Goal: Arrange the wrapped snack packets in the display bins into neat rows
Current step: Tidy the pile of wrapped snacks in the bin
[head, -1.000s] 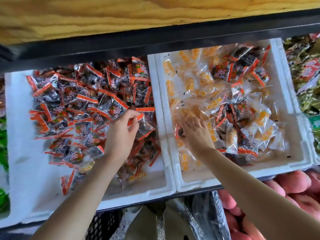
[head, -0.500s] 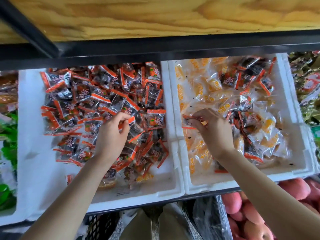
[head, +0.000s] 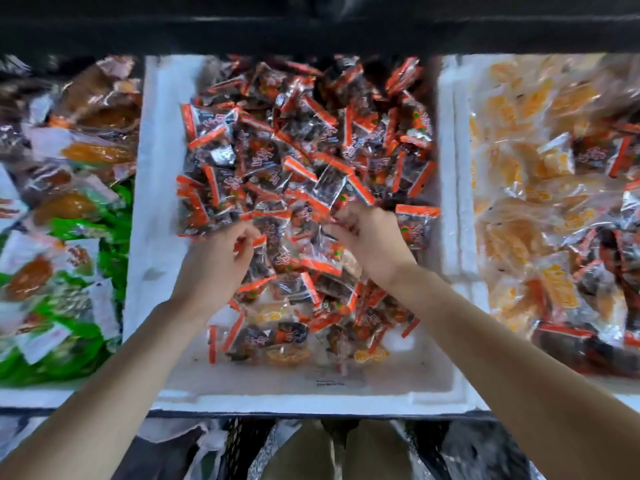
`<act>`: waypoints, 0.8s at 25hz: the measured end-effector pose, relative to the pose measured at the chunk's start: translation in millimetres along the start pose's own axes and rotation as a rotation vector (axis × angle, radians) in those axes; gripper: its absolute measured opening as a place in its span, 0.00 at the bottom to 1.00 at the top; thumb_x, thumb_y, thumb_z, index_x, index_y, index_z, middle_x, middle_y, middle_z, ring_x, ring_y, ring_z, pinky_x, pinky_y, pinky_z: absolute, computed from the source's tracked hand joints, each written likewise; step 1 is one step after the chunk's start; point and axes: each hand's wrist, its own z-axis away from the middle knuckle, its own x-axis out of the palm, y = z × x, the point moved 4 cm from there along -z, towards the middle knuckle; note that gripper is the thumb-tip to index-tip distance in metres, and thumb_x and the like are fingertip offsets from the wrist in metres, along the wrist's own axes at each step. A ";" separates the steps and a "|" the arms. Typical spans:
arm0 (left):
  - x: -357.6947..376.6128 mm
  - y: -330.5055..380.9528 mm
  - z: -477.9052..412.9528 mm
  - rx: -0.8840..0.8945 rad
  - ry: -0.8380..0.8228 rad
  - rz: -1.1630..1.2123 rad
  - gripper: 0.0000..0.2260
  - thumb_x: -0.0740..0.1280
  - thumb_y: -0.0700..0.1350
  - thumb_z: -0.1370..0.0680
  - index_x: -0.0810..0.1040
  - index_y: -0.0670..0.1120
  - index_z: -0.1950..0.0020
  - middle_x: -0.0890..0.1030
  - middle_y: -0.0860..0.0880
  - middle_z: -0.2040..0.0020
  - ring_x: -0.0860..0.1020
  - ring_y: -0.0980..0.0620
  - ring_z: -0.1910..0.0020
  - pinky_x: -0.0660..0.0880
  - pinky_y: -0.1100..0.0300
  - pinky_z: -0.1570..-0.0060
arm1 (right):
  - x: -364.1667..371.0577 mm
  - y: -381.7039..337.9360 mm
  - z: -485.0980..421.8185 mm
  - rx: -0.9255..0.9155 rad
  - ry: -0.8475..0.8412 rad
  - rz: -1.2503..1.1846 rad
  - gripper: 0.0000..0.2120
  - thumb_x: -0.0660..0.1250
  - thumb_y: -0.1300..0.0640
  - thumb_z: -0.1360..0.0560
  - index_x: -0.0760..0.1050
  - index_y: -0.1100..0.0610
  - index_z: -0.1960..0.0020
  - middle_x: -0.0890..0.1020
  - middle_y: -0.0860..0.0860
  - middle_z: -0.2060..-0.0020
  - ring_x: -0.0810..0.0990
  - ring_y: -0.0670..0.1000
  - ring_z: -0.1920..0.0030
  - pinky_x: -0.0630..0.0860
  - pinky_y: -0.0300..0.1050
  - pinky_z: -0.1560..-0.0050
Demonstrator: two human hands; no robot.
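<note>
white foam bins (head: pixel 156 202), three; left hand (head: pixel 211 268) and right hand (head: pixel 372 244), fingers (head: pixel 246 233) curled on orange-edged packets (head: pixel 263 161)

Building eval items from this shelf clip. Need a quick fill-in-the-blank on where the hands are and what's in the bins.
1. The left hand and the right hand, fingers curled on packets, are both in the ___ one of the three bins.
2. The dark packets in that bin have ___ edges.
3. The right bin holds mostly ___ translucent packets, with some dark ones mixed in.

Missing words: middle; orange; yellow
</note>
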 end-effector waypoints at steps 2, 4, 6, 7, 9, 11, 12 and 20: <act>-5.9 -9.0 -5.7 0.044 0.088 -0.070 0.09 0.64 0.36 0.22 0.78 0.45 0.44 0.80 0.46 0.47 0.78 0.45 0.50 0.75 0.51 0.50 | 9.4 -7.7 -12.1 -0.009 0.087 -0.076 0.13 0.65 0.58 0.23 0.72 0.59 0.40 0.78 0.52 0.45 0.77 0.49 0.46 0.73 0.41 0.46; -4.9 -8.4 -5.2 0.129 0.128 -0.113 0.11 0.66 0.35 0.25 0.77 0.42 0.43 0.78 0.43 0.48 0.76 0.42 0.48 0.73 0.50 0.47 | 14.5 -6.0 -7.6 -0.062 0.178 -0.032 0.15 0.64 0.59 0.22 0.68 0.59 0.36 0.75 0.53 0.41 0.75 0.52 0.43 0.72 0.45 0.43; 7.0 -3.7 6.9 0.205 0.057 -0.061 0.09 0.68 0.36 0.25 0.78 0.41 0.45 0.79 0.43 0.51 0.77 0.44 0.53 0.72 0.53 0.52 | 21.7 7.5 9.5 -0.070 0.163 0.131 0.14 0.63 0.58 0.22 0.69 0.59 0.37 0.74 0.54 0.41 0.74 0.55 0.42 0.69 0.46 0.44; 15.2 -3.2 16.1 0.221 -0.011 -0.032 0.09 0.69 0.38 0.25 0.78 0.41 0.45 0.80 0.45 0.52 0.78 0.46 0.54 0.72 0.54 0.53 | 26.5 16.7 19.7 -0.048 0.112 0.198 0.15 0.62 0.58 0.22 0.69 0.58 0.36 0.74 0.54 0.40 0.72 0.55 0.41 0.67 0.46 0.42; 33.0 -7.1 36.9 0.213 -0.169 -0.007 0.11 0.68 0.45 0.23 0.77 0.44 0.42 0.79 0.49 0.50 0.76 0.52 0.53 0.71 0.58 0.52 | 32.1 32.9 34.4 0.004 0.028 0.251 0.18 0.62 0.58 0.22 0.66 0.58 0.33 0.72 0.55 0.38 0.68 0.55 0.37 0.63 0.45 0.37; 48.0 -14.6 53.5 0.239 -0.269 -0.016 0.13 0.68 0.50 0.23 0.76 0.46 0.41 0.78 0.52 0.48 0.75 0.54 0.50 0.67 0.63 0.51 | 34.0 39.1 36.1 0.007 0.019 0.314 0.20 0.62 0.58 0.22 0.65 0.59 0.31 0.72 0.55 0.37 0.66 0.56 0.36 0.60 0.46 0.34; 53.2 -17.2 59.0 0.254 -0.289 -0.032 0.13 0.68 0.51 0.24 0.76 0.47 0.43 0.78 0.53 0.47 0.75 0.54 0.49 0.65 0.64 0.50 | 35.5 38.5 34.4 0.006 0.014 0.358 0.21 0.63 0.57 0.22 0.64 0.59 0.30 0.72 0.56 0.37 0.66 0.57 0.36 0.59 0.47 0.34; 43.8 -26.3 57.7 0.168 -0.266 0.119 0.11 0.68 0.51 0.26 0.78 0.51 0.44 0.77 0.58 0.47 0.76 0.60 0.53 0.71 0.70 0.55 | 5.3 35.2 55.4 0.082 0.089 0.151 0.16 0.68 0.56 0.26 0.74 0.54 0.39 0.76 0.49 0.47 0.73 0.46 0.50 0.64 0.32 0.53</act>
